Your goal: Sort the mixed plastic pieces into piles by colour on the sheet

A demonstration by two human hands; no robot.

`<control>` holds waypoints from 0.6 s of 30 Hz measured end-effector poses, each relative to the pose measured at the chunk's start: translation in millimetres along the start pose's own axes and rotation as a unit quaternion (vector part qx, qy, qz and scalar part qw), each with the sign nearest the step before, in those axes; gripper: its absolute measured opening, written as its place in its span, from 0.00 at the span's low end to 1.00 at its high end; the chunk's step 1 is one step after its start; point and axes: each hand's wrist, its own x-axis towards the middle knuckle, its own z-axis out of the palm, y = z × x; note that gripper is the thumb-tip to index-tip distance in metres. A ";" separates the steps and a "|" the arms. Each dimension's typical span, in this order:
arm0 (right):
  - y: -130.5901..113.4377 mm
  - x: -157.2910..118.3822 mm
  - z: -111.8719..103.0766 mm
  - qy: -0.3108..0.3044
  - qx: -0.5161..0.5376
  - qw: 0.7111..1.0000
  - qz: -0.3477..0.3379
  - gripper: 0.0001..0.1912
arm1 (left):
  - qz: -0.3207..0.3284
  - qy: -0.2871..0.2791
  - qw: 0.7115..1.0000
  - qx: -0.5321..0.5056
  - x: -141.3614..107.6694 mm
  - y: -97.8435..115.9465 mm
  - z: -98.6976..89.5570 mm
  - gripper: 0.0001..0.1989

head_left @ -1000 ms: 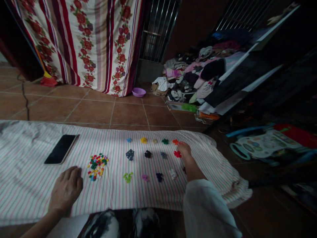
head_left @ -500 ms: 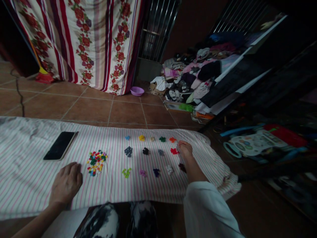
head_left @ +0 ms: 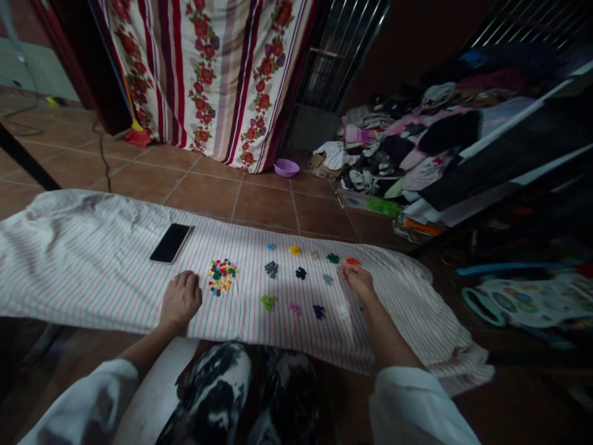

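My left hand [head_left: 181, 300] rests on the striped cloth, palm down with fingers loosely laid out, holding nothing. Just beyond it lies a mixed pile of small colourful pieces [head_left: 222, 277], and a phone [head_left: 171, 243] is farther back. My right hand [head_left: 360, 284] has its fingertips pinched together just below the orange pieces [head_left: 353, 261]; whatever they hold is too small to make out. That hand covers the spot of the red pieces. Left of it are sorted clusters: grey [head_left: 328, 279], dark green [head_left: 332, 258], black [head_left: 301, 272] and white pieces [head_left: 343, 313].
Further clusters are yellow [head_left: 295, 250], slate [head_left: 271, 269], lime [head_left: 267, 301], pink [head_left: 295, 308] and purple [head_left: 319, 311]. The striped cloth [head_left: 115, 278] covers the low surface. A purple basin [head_left: 286, 167] and heaped clothes [head_left: 398, 133] lie beyond on the tiled floor.
The view has swung left, so everything appears farther right. My right hand has moved from beside the red pieces to over them. The left hand stays resting near the mixed pile.
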 end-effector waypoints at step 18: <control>-5.5 -170.8 172.3 -0.328 -0.131 0.912 -0.211 0.12 | -0.039 -0.024 0.999 -0.020 1.3 4.3 -8.2 0.10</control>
